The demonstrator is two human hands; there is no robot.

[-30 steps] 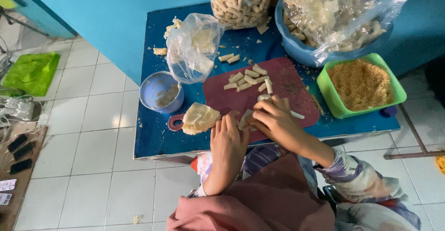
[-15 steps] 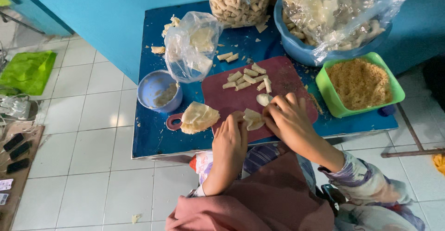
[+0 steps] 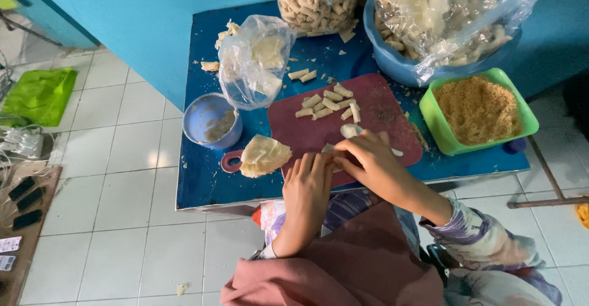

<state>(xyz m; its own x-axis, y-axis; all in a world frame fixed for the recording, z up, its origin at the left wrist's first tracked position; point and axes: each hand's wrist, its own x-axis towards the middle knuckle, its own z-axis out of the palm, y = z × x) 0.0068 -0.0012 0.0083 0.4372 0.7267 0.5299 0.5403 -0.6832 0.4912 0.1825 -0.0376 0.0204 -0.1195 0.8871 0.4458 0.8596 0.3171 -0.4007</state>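
Both hands meet at the near edge of the dark red cutting board: the left hand and the right hand pinch a small pale wrapper piece between their fingertips, clenched on it together. At 9 o'clock from the hands lies a stack of pale wrappers, with a small blue bowl beyond it. Finished rolls lie at 12 o'clock, and a green tub of crumbs sits at 2 o'clock.

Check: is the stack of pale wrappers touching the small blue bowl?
Apart. The head view shows the stack of pale wrappers lying on the handle end of the dark red cutting board, with a strip of blue table visible between it and the small blue bowl.
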